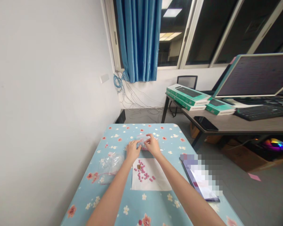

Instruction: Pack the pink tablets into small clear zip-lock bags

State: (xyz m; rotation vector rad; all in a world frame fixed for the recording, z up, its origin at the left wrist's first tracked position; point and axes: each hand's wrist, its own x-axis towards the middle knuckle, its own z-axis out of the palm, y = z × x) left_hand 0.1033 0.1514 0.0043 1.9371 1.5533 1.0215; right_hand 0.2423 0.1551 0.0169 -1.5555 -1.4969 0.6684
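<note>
Near the far part of the table, a small clear zip bag [142, 137] lies between my two hands. It has a pinkish line along its top, and something reddish shows at its lower part. My left hand [133, 150] holds the bag's left side with bent fingers. On the other side my right hand [152, 145] pinches the bag between thumb and fingers. Just nearer to me is a sheet of white paper [153, 185], with several round pink tablets [141, 172] scattered over it. A few brown capsules [139, 167] lie among them.
Clear plastic bags [111, 164] lie left of my left forearm. A tablet computer [191, 175], partly blurred out, rests at the table's right edge. The flowered tablecloth [126, 209] covers the table. Beyond, a desk [228, 124] bears keyboard boxes [188, 95], a phone [205, 123] and a monitor [254, 75].
</note>
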